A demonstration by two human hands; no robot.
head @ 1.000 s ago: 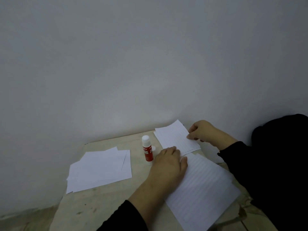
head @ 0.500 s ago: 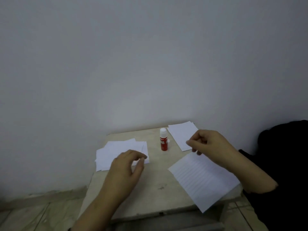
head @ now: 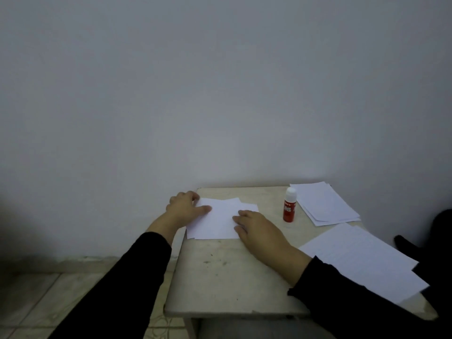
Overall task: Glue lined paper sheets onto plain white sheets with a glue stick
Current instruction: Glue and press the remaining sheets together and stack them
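Note:
A loose pile of plain white sheets (head: 217, 220) lies at the far left of the small table (head: 220, 272). My left hand (head: 184, 206) rests on the pile's left edge, thumb stretched over the top sheet. My right hand (head: 256, 228) lies on the pile's right side, fingers touching the paper. A red glue stick (head: 289, 205) with a white cap stands upright to the right of the pile. A lined sheet (head: 362, 260) lies flat at the table's right front. A stack of lined sheets (head: 322, 204) sits at the far right corner.
The table stands against a plain wall (head: 220, 94). Tiled floor (head: 36, 302) shows at the lower left. A dark shape (head: 440, 231) sits beyond the table's right edge. Both forearms wear black sleeves.
The lined sheet, which my right hand held, now lies on the table. Both hands have moved left onto the pile of plain sheets. The view has swung left.

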